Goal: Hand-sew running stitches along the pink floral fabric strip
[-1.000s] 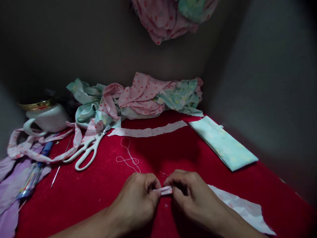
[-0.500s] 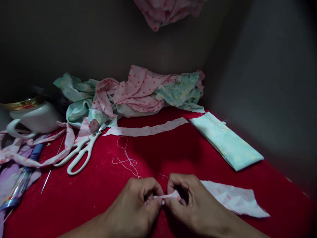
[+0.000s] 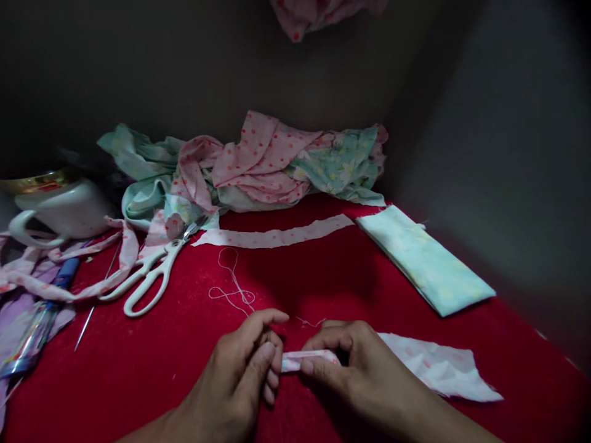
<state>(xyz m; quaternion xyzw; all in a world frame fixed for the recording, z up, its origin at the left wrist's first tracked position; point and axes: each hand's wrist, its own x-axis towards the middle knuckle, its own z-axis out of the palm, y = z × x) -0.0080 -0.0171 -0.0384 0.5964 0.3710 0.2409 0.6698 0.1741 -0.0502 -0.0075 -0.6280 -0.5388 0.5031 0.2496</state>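
A small folded strip of pink-and-white dotted fabric point(image 3: 295, 361) is stretched between my two hands, low in the head view. My right hand point(image 3: 353, 357) pinches its right end between thumb and fingers. At the left end, the curled fingers and thumb of my left hand point(image 3: 244, 363) close on the strip, with the index finger lifted away. The strip's left tip is hidden by those fingers. A loose white thread point(image 3: 237, 292) trails over the red cloth beyond my left hand. Beside my right wrist lies a pale dotted fabric piece point(image 3: 438, 366).
White-handled scissors point(image 3: 150, 277) and a thin metal rod point(image 3: 90, 323) lie left. A white mug point(image 3: 64, 212) stands behind. Crumpled pink and green fabric point(image 3: 263, 163) fills the back, a long fabric strip point(image 3: 281, 235) before it. Folded mint fabric point(image 3: 427, 261) lies right.
My hands have moved apart, showing more of the folded strip between them. My left index finger has lifted and straightened. The view has shifted slightly.
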